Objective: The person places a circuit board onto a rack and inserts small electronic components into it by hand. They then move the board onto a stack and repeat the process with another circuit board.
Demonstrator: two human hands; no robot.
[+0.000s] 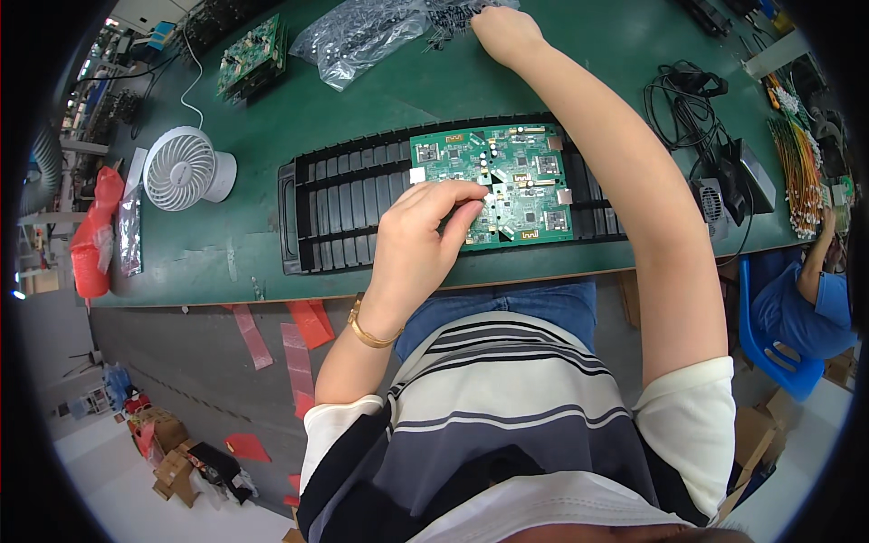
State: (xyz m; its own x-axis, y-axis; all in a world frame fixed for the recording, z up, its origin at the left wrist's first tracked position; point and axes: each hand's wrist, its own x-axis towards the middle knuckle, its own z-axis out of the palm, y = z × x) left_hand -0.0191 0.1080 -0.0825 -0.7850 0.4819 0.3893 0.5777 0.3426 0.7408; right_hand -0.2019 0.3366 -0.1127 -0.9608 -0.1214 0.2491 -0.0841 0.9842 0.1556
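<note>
A green circuit board panel with chips, silver connectors and small upright parts lies on a black slotted tray. Over the middle of the panel is my left hand, its thumb and forefinger pinched at the board; whatever is between them is too small to name. My right hand reaches to the far side of the table, fingers closed at a pile of small dark components with thin leads. Those fingertips are partly hidden. Beside the pile lies a clear plastic bag of similar dark parts.
A white fan stands at left, near red wrap. Stacked circuit boards sit at the far left. Black cables and a wire bundle lie at right. A person in blue sits beyond.
</note>
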